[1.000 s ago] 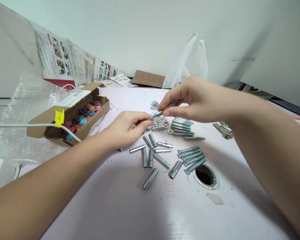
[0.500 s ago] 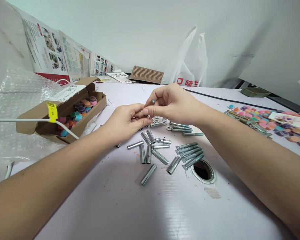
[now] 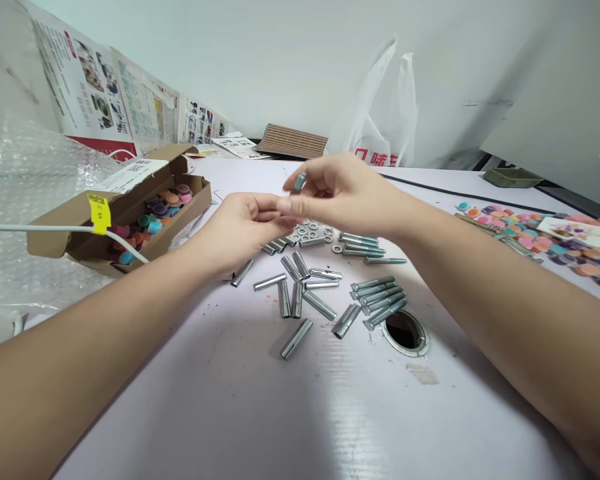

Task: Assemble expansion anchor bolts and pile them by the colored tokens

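My right hand [image 3: 340,193] is closed on a bolt; only its metal head [image 3: 301,181] shows above the thumb and forefinger. Touching its fingertips is my left hand [image 3: 243,230], fingers pinched together, and whatever lies between them is hidden. Below the hands, several split metal sleeves [image 3: 297,339] are scattered on the white table [image 3: 220,400]. Metal washers [image 3: 337,249] lie just under my right hand. To their right, bolts rest in two groups, one farther back [image 3: 363,252] and one nearer [image 3: 380,293].
A round table hole [image 3: 406,333] sits beside the nearer bolts. An open cardboard box [image 3: 180,230] of colourful small pots stands left, with a white cable [image 3: 55,228] crossing it and bubble wrap [image 3: 35,200] behind. More colourful pieces [image 3: 587,269] lie right. A plastic bag [image 3: 380,127] stands at the back.
Both hands have risen slightly and the left has shifted a little left. More of the bolt's head shows above my right fingers. More sleeves show beneath the left hand.
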The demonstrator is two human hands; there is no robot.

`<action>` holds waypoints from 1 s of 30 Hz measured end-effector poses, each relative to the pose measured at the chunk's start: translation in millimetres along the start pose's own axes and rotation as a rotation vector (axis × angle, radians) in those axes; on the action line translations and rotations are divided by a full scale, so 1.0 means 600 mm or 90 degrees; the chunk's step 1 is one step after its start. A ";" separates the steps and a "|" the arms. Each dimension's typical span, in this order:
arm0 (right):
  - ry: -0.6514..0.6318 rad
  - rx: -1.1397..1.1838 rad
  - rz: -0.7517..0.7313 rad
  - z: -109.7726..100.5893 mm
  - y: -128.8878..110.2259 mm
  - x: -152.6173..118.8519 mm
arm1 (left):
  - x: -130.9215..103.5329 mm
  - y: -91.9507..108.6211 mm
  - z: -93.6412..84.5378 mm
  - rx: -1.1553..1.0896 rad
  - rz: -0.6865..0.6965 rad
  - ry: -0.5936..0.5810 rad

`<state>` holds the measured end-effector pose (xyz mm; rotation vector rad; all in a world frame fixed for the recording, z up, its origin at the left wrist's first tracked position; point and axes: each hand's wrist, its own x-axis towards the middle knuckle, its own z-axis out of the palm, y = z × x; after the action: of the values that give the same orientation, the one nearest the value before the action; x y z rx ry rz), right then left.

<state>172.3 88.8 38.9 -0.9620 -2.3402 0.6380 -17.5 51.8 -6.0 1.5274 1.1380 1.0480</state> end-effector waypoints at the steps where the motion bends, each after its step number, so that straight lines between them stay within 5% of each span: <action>1: 0.024 -0.009 0.011 -0.004 0.006 0.001 | 0.001 -0.003 -0.001 -0.023 -0.006 0.011; 6: 0.108 -0.155 0.101 -0.012 0.056 0.006 | 0.008 -0.013 0.003 -0.124 -0.061 0.073; 13: 0.065 -0.250 0.186 0.013 0.107 0.017 | 0.009 -0.012 0.005 -0.071 -0.018 0.108; 20: -0.023 -0.215 0.179 0.031 0.131 0.020 | 0.004 0.002 0.007 0.034 -0.055 0.072; 30: -0.006 -0.184 0.212 0.023 0.132 0.034 | 0.005 0.000 0.001 0.150 0.052 0.201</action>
<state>189.9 151.3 -12.8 -1.5033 -2.3415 0.4313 -16.6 54.5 -5.7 1.6396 1.4700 1.2793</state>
